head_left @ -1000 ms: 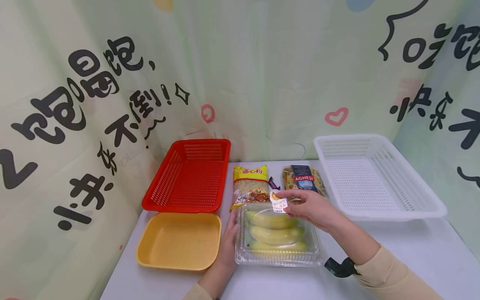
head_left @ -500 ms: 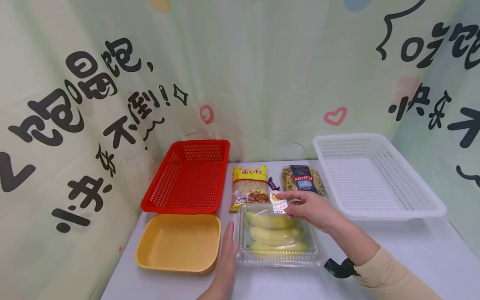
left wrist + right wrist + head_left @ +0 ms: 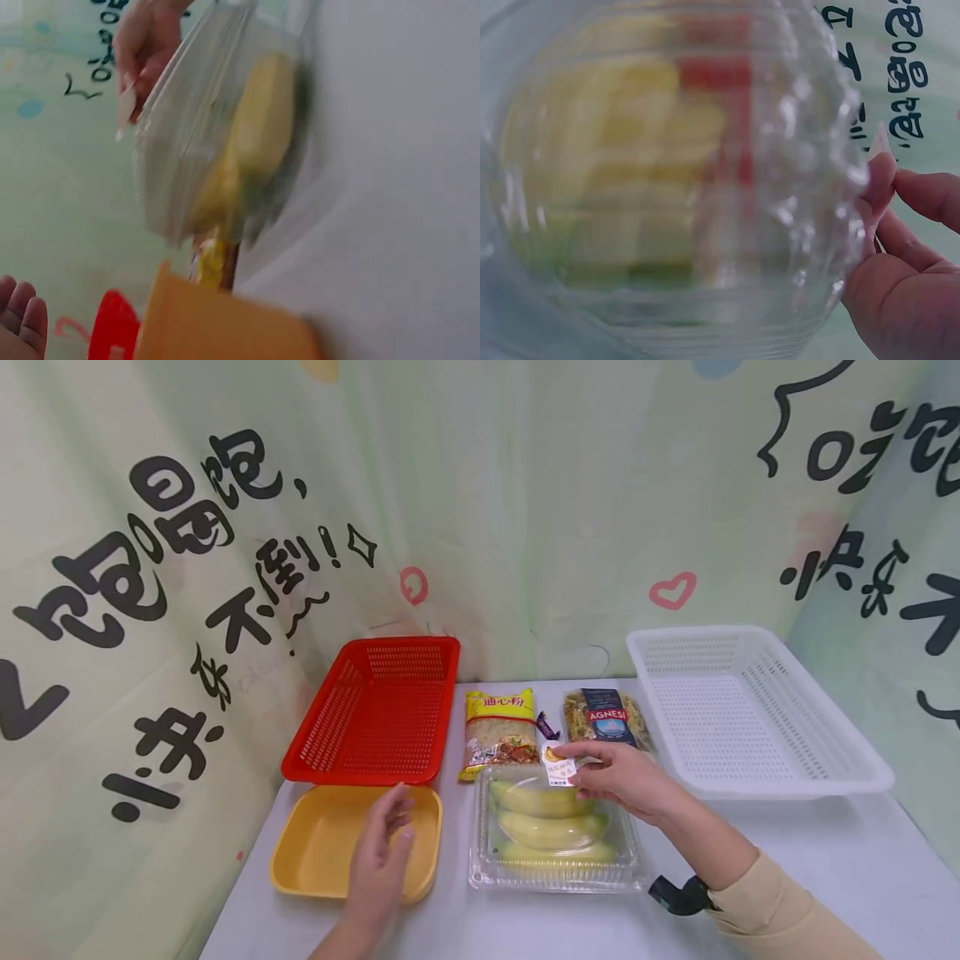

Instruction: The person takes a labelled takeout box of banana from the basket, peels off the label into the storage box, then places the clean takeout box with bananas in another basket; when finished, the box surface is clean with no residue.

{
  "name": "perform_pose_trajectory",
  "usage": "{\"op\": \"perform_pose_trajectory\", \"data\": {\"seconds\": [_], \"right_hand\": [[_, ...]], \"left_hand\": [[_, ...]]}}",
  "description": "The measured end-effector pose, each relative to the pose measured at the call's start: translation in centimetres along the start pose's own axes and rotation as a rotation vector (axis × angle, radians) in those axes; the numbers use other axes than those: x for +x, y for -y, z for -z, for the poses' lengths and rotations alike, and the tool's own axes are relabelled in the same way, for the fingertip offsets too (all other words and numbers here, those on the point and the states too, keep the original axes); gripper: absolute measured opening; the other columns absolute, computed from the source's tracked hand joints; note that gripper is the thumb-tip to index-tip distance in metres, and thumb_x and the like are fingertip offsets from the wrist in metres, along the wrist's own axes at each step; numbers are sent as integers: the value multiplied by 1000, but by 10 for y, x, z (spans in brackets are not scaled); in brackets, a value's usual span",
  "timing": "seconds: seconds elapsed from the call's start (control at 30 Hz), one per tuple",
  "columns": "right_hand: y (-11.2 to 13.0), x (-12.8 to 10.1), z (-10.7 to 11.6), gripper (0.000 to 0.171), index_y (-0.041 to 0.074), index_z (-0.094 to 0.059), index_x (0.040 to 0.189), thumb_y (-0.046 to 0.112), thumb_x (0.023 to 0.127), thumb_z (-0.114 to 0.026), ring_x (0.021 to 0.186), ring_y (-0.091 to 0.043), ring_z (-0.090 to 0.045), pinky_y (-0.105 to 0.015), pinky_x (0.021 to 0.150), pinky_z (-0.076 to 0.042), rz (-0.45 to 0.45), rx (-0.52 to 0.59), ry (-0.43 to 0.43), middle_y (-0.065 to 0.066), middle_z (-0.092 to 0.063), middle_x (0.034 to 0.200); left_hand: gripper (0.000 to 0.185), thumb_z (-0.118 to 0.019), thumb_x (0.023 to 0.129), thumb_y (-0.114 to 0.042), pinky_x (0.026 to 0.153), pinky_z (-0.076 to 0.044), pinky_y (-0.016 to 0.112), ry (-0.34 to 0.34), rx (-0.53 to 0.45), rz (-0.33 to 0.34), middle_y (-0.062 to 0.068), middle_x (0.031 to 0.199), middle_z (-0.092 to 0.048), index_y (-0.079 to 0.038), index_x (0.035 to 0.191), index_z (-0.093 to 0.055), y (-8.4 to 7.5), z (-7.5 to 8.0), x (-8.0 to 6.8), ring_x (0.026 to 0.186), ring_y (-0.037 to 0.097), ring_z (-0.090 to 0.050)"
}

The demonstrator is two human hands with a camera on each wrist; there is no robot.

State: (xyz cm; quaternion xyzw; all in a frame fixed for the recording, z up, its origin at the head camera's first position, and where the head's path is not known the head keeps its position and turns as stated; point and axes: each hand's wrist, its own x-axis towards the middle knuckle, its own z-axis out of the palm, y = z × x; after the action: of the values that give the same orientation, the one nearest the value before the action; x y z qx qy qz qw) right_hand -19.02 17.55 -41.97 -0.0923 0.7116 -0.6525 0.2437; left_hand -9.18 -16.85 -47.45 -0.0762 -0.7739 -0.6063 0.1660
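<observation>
A clear plastic clamshell box (image 3: 555, 868) with three yellow bananas (image 3: 551, 829) lies on the white table in the head view. My right hand (image 3: 572, 766) pinches the white label (image 3: 558, 770) at the box's far edge. My left hand (image 3: 397, 818) hovers over the near right corner of the yellow tray (image 3: 330, 843), fingers relaxed, holding nothing. The left wrist view is blurred and shows the box (image 3: 217, 142), the yellow tray (image 3: 217, 326) and my left fingertips (image 3: 19, 319). The right wrist view is filled by the box (image 3: 667, 172), with my right fingers (image 3: 900, 247) at its edge.
A red basket (image 3: 375, 710) stands behind the yellow tray and a white basket (image 3: 750, 718) at the right. A yellow noodle packet (image 3: 501, 731), a small purple wrapper (image 3: 547, 725) and an Agnesi pasta bag (image 3: 607, 717) lie behind the box. A printed curtain encloses the table.
My left hand has left the box's left side and moved left over the yellow tray. The right hand and the box have stayed put.
</observation>
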Motion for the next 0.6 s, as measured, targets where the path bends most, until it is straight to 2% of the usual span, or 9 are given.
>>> {"op": "perform_pose_trajectory", "data": {"seconds": [0.13,0.23,0.33,0.43,0.5,0.6], "right_hand": [[-1,1,0,48,-2,-53,138,3,92,-63,82,-19,-64,-32,79,-59,4,0,5,-23,-48,140],[-1,3,0,48,-1,-53,138,4,92,-63,81,-19,-63,-31,78,-58,2,-5,8,-21,-49,140],[-1,5,-1,47,1,-54,138,4,92,-63,80,-19,-63,-31,77,-58,-14,-11,-5,-19,-50,139],[0,6,-2,46,3,-56,137,4,92,-63,80,-19,-62,-30,76,-58,-26,-22,-18,-18,-51,139],[0,6,-3,45,3,-56,136,3,91,-62,81,-20,-62,-31,76,-58,-30,-26,-22,-18,-51,140],[1,6,-4,45,4,-57,136,3,91,-62,82,-22,-63,-31,76,-58,-33,-27,-24,-18,-51,140]], "left_hand": [[35,-50,101,-4,92,-43,6,-139,112,72,9,131,-58,-10,135,-56,-3,44,27,112,9,-53],[31,-48,103,-14,87,-41,5,-173,265,144,3,128,-59,-12,132,-59,0,76,43,108,6,-50],[33,-44,105,-25,87,-42,13,-133,423,231,4,128,-58,-14,132,-60,9,108,57,108,12,-49],[40,-39,106,-33,96,-46,32,-47,507,311,11,135,-53,-14,135,-59,22,136,66,115,23,-49],[45,-36,106,-38,104,-44,48,12,521,371,15,143,-47,-13,138,-56,30,151,69,124,32,-46],[52,-34,105,-45,112,-37,58,70,470,472,17,152,-39,-13,143,-50,44,166,68,136,39,-39]]}}
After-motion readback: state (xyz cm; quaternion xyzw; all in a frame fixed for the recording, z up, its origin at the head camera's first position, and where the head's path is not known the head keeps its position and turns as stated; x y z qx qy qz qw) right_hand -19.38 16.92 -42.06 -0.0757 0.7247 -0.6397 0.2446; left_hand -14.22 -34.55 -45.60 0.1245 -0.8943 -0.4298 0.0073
